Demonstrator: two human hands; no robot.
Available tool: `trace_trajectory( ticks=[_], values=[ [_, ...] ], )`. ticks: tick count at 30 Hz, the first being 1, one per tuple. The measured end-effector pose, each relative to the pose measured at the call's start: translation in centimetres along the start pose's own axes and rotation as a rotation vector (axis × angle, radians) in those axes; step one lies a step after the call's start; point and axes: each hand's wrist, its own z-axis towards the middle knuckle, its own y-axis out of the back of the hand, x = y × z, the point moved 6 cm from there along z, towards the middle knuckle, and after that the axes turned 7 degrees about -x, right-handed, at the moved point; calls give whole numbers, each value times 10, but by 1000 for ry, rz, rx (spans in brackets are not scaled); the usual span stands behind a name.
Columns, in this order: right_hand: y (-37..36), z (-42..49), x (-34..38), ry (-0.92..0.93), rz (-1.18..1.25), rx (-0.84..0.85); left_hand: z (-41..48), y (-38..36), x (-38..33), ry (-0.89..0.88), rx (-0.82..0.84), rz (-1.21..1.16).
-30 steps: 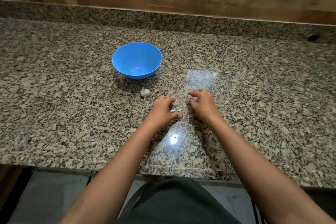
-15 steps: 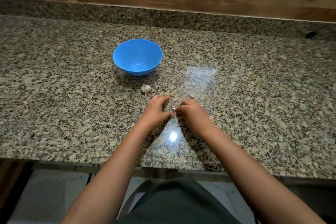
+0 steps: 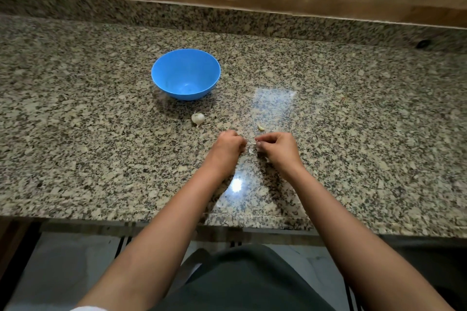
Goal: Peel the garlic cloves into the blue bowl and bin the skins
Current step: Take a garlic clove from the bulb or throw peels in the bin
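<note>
The blue bowl (image 3: 185, 74) stands on the granite counter (image 3: 75, 134) and looks empty. Just in front of it lies a white piece of garlic (image 3: 197, 118) still in its skin. A small yellowish clove (image 3: 261, 127) lies on the counter beyond my right hand. My left hand (image 3: 228, 145) is curled into a loose fist at the small pile of garlic skins, and its palm side is hidden. My right hand (image 3: 276, 146) pinches a white scrap of skin (image 3: 253, 142) between thumb and fingertips. Another scrap (image 3: 251, 151) lies between the two hands.
A granite upstand (image 3: 227, 17) and a wooden wall run along the back. The counter's front edge (image 3: 227, 219) is close to my body. A small dark hole (image 3: 422, 44) sits at the back right. No bin is in view.
My right hand left the yellowish clove on the counter and came in to the skins beside my left hand. Both hands have since drawn slightly apart.
</note>
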Motion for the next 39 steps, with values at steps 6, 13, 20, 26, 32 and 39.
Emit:
trace_trajectory(
  ticks=[6,13,20,26,32,39],
  values=[
    [4,-1,0,-104,99,27,5,0,2,8,-17,-42],
    [16,0,-5,-148,108,-31,10,-1,-6,54,81,-181],
    [26,1,-14,-167,57,-82,26,-6,-17,-57,261,-60],
    [26,-1,-14,-188,73,-87,23,-3,-20,-147,199,-51],
    [23,-1,-15,-203,92,-57,20,-7,-15,-148,214,-20],
    [21,-2,-19,-247,150,-44,15,-16,-20,-102,276,106]
  ],
)
